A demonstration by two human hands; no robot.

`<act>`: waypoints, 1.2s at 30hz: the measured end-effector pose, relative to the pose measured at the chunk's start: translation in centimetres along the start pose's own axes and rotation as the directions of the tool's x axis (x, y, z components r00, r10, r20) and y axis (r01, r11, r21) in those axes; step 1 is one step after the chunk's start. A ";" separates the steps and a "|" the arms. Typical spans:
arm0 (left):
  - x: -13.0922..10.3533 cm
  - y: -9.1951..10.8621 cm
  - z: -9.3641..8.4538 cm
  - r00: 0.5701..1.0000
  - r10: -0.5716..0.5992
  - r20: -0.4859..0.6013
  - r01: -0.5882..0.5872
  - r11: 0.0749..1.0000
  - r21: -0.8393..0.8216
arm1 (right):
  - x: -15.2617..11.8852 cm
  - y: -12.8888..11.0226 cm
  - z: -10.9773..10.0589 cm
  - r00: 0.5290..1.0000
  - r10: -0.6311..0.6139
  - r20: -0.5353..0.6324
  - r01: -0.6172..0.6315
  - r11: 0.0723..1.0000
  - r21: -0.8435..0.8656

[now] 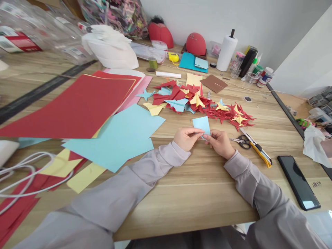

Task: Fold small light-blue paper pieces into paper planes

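Observation:
A small light blue paper piece [201, 125] is held above the table between both hands. My left hand [187, 137] pinches its lower left edge, and my right hand [219, 141] pinches the lower right corner. Just beyond lies a heap of folded red, blue and yellow paper shapes [178, 96]. Black-handled scissors [243, 141] and a yellow utility knife [260, 154] rest to the right of my right hand. Large light blue sheets [116, 133] spread out left of my left hand.
Red sheets [75, 107] and a white cable [31, 176] occupy the left side. A phone [298, 181] lies at the right. Along the back stand a white bottle [227, 52], a red pincushion [195, 44] and a yellow tape measure [173, 57].

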State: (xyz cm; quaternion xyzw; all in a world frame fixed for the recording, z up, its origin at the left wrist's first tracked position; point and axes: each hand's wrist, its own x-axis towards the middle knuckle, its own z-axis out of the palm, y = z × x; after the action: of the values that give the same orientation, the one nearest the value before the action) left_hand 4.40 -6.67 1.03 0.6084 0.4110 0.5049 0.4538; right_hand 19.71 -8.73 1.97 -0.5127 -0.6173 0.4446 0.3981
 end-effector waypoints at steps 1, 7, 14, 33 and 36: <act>0.0 0.0 0.0 1.000 -0.005 -0.004 0.005 1.000 -0.006 | 0.0 0.0 0.0 1.000 -0.007 -0.001 0.007 1.000 -0.012; 0.2 -0.4 0.1 0.999 -0.038 -0.009 0.037 0.998 -0.040 | 0.0 0.1 0.0 1.000 0.002 -0.016 -0.002 0.999 -0.048; 0.2 -0.3 -0.1 0.999 -0.033 0.011 0.033 0.999 -0.025 | -0.2 0.0 -0.1 0.999 0.013 0.034 -0.014 0.999 0.030; 0.4 -0.7 0.1 0.990 -0.125 0.071 0.133 0.984 -0.121 | -0.1 0.2 -0.2 1.000 -0.020 0.019 0.019 0.999 0.032; 0.4 -0.4 0.1 0.992 -0.114 0.058 0.121 0.982 -0.143 | -0.1 0.2 -0.2 0.999 -0.014 0.046 0.011 0.998 0.060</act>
State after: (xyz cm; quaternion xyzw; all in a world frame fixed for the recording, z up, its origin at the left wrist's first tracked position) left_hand 4.53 -6.21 0.77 0.5605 0.3969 0.4908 0.5362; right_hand 20.01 -8.80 1.80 -0.4862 -0.6161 0.4721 0.4015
